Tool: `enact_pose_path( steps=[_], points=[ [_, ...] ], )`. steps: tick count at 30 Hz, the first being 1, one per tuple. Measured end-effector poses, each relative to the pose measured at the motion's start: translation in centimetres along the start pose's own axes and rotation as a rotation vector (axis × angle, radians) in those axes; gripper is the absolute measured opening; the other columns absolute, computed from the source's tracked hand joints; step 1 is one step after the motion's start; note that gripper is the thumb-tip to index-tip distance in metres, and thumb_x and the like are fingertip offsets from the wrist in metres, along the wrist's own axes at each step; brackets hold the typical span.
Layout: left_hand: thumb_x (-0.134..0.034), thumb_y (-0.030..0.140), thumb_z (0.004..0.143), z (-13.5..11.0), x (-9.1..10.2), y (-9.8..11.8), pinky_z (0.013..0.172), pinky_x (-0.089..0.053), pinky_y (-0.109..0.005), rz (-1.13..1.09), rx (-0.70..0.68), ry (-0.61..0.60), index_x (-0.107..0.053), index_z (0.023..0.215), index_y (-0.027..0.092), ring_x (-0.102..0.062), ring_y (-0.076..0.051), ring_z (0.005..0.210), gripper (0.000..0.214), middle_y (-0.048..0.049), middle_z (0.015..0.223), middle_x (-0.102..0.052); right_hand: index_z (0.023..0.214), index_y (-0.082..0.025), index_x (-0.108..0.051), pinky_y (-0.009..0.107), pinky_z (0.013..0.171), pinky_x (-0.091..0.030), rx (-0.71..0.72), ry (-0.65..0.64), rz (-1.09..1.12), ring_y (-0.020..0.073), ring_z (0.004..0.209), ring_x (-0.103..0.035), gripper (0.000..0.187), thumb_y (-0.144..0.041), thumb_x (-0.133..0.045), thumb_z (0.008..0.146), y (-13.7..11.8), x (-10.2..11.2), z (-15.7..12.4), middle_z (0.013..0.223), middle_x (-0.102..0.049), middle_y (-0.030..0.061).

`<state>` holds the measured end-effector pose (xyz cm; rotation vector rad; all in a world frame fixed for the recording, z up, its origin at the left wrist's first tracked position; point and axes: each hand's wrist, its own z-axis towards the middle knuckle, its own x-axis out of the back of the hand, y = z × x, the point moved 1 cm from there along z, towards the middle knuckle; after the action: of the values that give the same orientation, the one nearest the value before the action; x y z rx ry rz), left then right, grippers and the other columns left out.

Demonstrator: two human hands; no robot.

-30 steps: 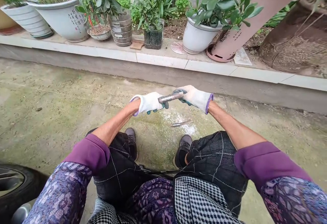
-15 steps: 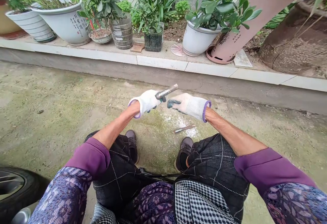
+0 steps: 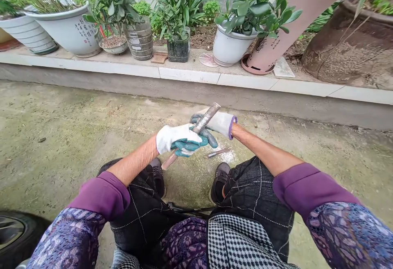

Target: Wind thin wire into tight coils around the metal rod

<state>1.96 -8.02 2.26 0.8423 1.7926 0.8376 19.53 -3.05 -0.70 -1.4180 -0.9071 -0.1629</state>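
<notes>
A long metal rod (image 3: pixel 207 118) slants up to the right, brownish at its ends with a shiny, ridged silver stretch. Around its middle, my left hand (image 3: pixel 179 137) is closed, in a white knit glove with teal-coated fingers. The rod's lower end sticks out below that hand. My right hand (image 3: pixel 221 121), in a white glove with grey-coated fingers and a purple cuff, is just behind the rod's upper part with fingers spread on both sides of it. Whether it touches the rod is unclear. A thinner short rod (image 3: pixel 218 152) lies on the ground in white powder.
Potted plants stand along a tiled ledge (image 3: pixel 187 75) ahead, among them a white pot (image 3: pixel 231 47) and a tall pink pot (image 3: pixel 285 27). My shoes (image 3: pixel 221 175) are on the mossy concrete ground (image 3: pixel 76 138). A car wheel (image 3: pixel 21 232) is at lower left.
The rod has turned to a steeper slant, and its lower end now shows. My right hand has moved left behind the rod, its fingers spreading. The view has shifted slightly.
</notes>
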Motion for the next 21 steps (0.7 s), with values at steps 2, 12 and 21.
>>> enact_pose_path(
  steps=[2,12,21],
  points=[
    [-0.076,0.038,0.077,-0.6,0.3,0.4,0.031,-0.026,-0.016,0.006,-0.061,0.086,-0.067,0.122,0.009,-0.019,-0.004,0.033,0.054,0.0127,0.044,-0.033,0.063,-0.019,-0.055,0.027,0.057,-0.037,-0.067,-0.051,-0.014,0.0123,0.058,-0.043,0.017,-0.018,-0.058,0.080,0.1,-0.5,-0.4,0.059,-0.050,-0.0006],
    [-0.056,0.023,0.092,-2.2,5.7,1.9,0.056,-0.052,-0.028,0.998,0.376,0.975,-0.073,0.118,0.013,-0.056,-0.014,0.053,0.032,-0.0043,0.069,-0.062,0.096,-0.018,-0.079,0.026,0.058,-0.036,-0.025,-0.053,-0.160,0.0120,0.059,-0.049,0.031,-0.030,-0.052,0.087,-1.3,1.9,-4.5,0.074,-0.065,0.0014],
    [-0.059,0.021,0.091,0.3,3.6,1.1,0.067,-0.056,-0.031,1.363,0.371,0.697,-0.077,0.114,0.016,-0.069,-0.020,0.067,0.030,-0.0088,0.079,-0.073,0.099,-0.018,-0.077,0.027,0.062,-0.038,-0.076,0.079,-0.237,0.0136,0.064,-0.052,0.030,-0.023,-0.051,0.087,0.4,3.4,-1.9,0.077,-0.067,0.0023]
  ],
)
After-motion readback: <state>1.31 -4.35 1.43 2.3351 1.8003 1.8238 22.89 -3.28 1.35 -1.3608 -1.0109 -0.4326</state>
